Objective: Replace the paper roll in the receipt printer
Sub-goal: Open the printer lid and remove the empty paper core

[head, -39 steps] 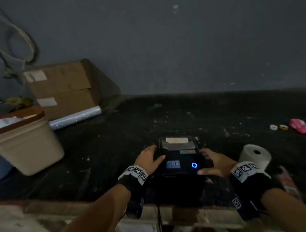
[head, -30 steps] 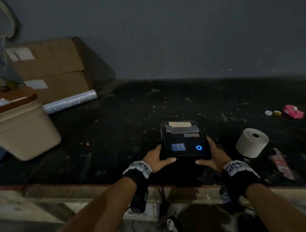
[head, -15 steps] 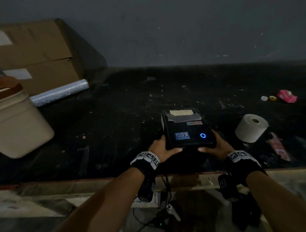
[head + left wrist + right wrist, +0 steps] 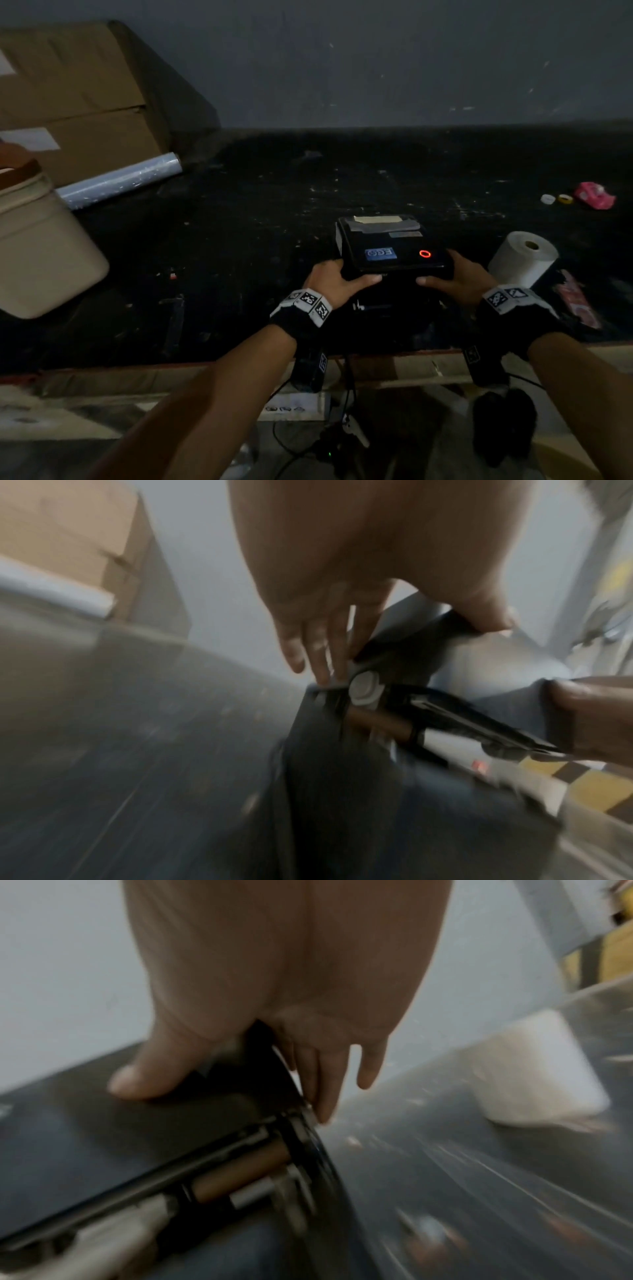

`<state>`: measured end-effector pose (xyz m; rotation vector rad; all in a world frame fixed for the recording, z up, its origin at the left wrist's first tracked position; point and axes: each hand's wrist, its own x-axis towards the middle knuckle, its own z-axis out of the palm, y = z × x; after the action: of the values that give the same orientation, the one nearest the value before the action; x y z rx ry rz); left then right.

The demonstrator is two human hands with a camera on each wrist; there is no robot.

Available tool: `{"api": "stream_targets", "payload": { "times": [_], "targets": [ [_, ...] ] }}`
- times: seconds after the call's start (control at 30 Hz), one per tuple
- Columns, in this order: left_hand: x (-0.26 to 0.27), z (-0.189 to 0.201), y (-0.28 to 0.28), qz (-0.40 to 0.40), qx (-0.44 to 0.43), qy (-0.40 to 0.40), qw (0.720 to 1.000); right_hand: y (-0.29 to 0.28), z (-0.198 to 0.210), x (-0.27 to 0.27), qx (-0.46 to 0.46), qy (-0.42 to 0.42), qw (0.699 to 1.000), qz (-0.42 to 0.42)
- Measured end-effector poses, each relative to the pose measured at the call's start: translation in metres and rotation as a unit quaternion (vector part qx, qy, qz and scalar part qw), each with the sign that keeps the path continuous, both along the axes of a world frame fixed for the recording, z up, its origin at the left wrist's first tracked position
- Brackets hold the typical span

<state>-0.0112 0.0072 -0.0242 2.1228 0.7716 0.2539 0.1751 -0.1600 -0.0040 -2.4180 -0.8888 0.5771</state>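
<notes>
My left hand [image 4: 330, 281] and right hand [image 4: 460, 279] pinch the glossy black lid [image 4: 394, 251] of the boxy printer [image 4: 390, 274] at near table edge, lid hinged far, brown core [image 4: 240, 1175] lying left-right, white roll [image 4: 522, 257] upright right.

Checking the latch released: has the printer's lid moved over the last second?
Yes. The lid has swung up at its front edge: that edge now sits higher against the paper roll beside it, with a gap below.
</notes>
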Motion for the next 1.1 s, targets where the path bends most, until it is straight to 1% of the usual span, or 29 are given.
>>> {"api": "stream_targets", "payload": {
  "times": [0.07, 0.13, 0.23, 0.3, 0.4, 0.5, 0.63, 0.7, 0.8, 0.9, 1.03, 1.1],
  "targets": [
    [0.007, 0.012, 0.007, 0.024, 0.003, -0.021, 0.999, 0.008, 0.017, 0.001, -0.013, -0.036, 0.999, -0.002],
    [0.016, 0.023, 0.014, 0.066, 0.011, -0.042, 0.997, 0.017, 0.031, 0.001, -0.004, -0.084, 0.996, -0.018],
    [0.033, 0.043, 0.025, 0.141, 0.045, -0.076, 0.986, 0.033, 0.042, -0.003, 0.07, -0.166, 0.983, -0.039],
    [0.045, 0.052, 0.03, 0.175, 0.073, -0.116, 0.975, 0.043, 0.043, -0.001, 0.122, -0.187, 0.974, -0.032],
    [0.056, 0.056, 0.033, 0.193, 0.093, -0.193, 0.957, 0.06, 0.046, 0.01, 0.178, -0.162, 0.97, -0.031],
    [0.065, 0.055, 0.041, 0.168, 0.124, -0.244, 0.947, 0.082, 0.05, 0.029, 0.198, -0.159, 0.967, -0.014],
    [0.085, 0.058, 0.062, 0.142, 0.158, -0.244, 0.946, 0.111, 0.053, 0.053, 0.242, -0.164, 0.956, 0.018],
    [0.097, 0.061, 0.075, 0.154, 0.14, -0.236, 0.949, 0.122, 0.052, 0.064, 0.253, -0.163, 0.953, 0.02],
    [0.111, 0.06, 0.092, 0.183, 0.102, -0.235, 0.949, 0.135, 0.048, 0.073, 0.258, -0.135, 0.957, 0.005],
    [0.118, 0.055, 0.099, 0.197, 0.115, -0.248, 0.942, 0.144, 0.042, 0.077, 0.275, -0.124, 0.954, -0.008],
    [0.125, 0.051, 0.103, 0.205, 0.118, -0.246, 0.94, 0.15, 0.042, 0.085, 0.253, -0.112, 0.961, 0.006],
    [0.127, 0.053, 0.102, 0.205, 0.114, -0.25, 0.939, 0.151, 0.045, 0.091, 0.255, -0.081, 0.963, 0.014]
  ]
}}
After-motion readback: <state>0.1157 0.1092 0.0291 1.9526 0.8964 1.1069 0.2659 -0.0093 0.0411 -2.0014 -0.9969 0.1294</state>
